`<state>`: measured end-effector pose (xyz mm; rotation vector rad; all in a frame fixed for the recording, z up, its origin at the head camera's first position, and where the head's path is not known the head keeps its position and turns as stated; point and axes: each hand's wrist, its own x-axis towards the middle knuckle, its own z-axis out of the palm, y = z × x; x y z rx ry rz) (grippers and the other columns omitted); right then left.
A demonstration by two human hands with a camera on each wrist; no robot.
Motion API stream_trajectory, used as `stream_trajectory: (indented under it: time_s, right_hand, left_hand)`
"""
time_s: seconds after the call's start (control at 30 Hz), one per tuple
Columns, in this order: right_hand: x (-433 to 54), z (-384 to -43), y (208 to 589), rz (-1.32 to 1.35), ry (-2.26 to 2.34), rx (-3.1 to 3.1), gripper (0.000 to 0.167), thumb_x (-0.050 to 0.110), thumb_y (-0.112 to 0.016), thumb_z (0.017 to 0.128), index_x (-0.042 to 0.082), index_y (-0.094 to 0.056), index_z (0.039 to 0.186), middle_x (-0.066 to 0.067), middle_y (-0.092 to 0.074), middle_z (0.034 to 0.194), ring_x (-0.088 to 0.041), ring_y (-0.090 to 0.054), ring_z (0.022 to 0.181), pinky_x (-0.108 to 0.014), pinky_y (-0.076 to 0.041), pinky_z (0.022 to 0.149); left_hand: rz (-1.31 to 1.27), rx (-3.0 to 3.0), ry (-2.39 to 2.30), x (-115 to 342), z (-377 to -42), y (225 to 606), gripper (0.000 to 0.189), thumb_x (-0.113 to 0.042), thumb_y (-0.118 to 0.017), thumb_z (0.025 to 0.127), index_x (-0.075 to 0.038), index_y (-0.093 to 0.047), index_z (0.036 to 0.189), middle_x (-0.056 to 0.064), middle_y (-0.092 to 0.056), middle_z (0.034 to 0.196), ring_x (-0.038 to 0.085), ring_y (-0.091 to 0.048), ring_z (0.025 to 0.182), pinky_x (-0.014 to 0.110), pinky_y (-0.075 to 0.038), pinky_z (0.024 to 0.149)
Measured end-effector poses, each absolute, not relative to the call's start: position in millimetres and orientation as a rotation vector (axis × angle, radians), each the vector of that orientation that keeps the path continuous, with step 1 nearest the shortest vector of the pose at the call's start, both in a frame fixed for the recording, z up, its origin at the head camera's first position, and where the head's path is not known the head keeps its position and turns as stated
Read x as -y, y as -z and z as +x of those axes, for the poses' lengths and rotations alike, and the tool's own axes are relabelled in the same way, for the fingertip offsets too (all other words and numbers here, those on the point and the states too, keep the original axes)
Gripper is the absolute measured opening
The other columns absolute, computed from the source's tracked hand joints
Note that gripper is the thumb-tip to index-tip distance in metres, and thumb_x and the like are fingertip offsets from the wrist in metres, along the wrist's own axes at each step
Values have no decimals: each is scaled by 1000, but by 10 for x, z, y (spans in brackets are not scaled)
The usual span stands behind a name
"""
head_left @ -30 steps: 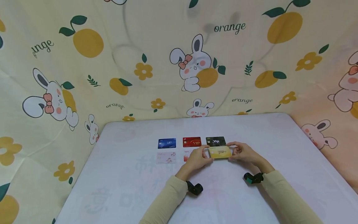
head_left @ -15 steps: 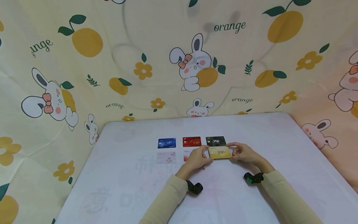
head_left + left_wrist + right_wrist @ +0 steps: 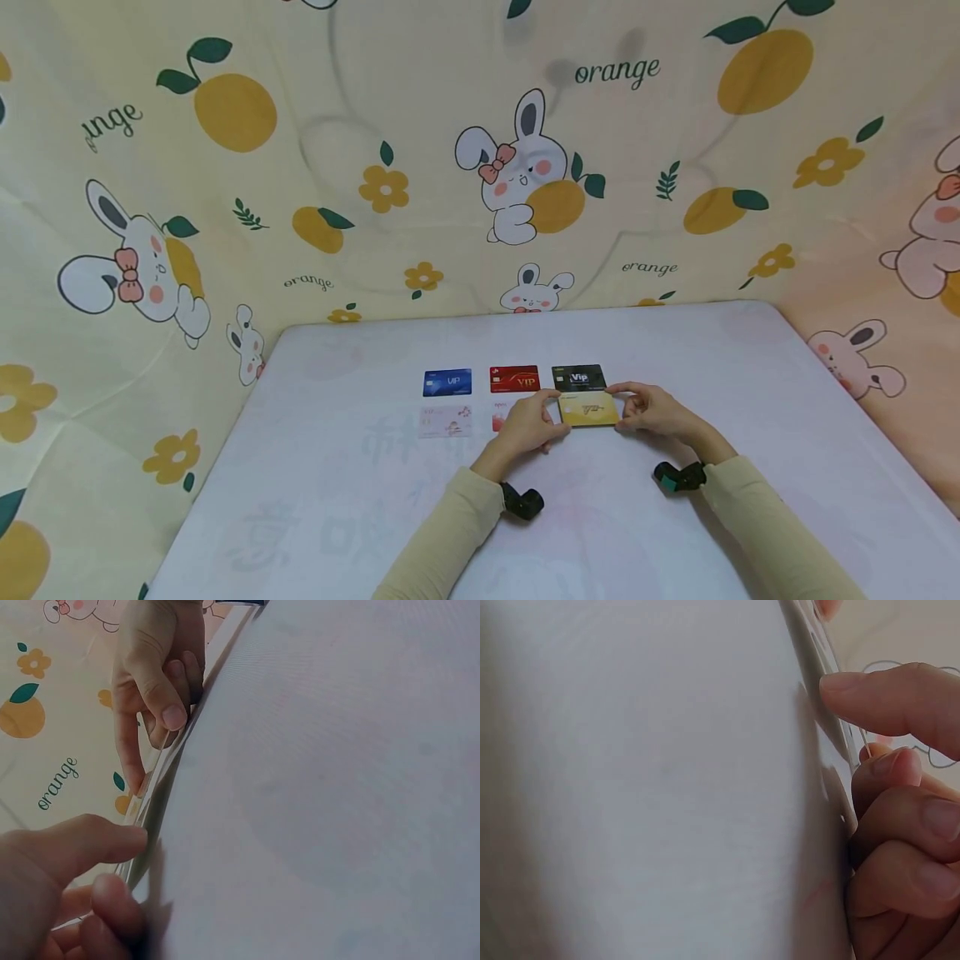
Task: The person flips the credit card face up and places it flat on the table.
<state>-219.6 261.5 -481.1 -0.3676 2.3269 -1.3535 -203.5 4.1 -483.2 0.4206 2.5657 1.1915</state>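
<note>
A gold card [image 3: 588, 410] lies just in front of the black VIP card [image 3: 579, 378] on the table. My left hand [image 3: 531, 421] pinches its left side, index finger at the far corner and thumb at the near one. On the opposite side my right hand [image 3: 660, 410] grips the card the same way. Seen low from the left wrist view, the card is a thin edge between my left hand [image 3: 75, 877] and right hand [image 3: 161, 671]. In the right wrist view my right hand [image 3: 904, 817] has its other fingers curled beneath the index finger or thumb.
A blue VIP card [image 3: 447, 382] and a red VIP card [image 3: 514, 379] continue the back row. In the front row lie a pale pink card [image 3: 446, 422] and another light card [image 3: 499, 417], partly hidden by my left hand. The white table [image 3: 315, 467] meets a printed cloth [image 3: 420, 100] behind.
The gold card has shifted very slightly left and looks flatter, its glare changed. Both hands keep their hold and have barely moved; the other cards are unmoved.
</note>
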Motion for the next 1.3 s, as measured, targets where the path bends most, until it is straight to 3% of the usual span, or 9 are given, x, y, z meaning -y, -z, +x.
stream_trajectory:
  time_s: [1.3]
  right_hand:
    - [-2567, -2202, 4830, -181, 1272, -2370, 70, 8, -75, 79, -4, -42, 139, 5, -50, 67, -7, -44, 61, -22, -38, 59]
  left_hand:
    - [336, -2625, -1092, -97, -2015, 4841, 56, -24, -74, 84, -16, -53, 135, -6, -50, 57, 7, -49, 39, 18, -35, 54]
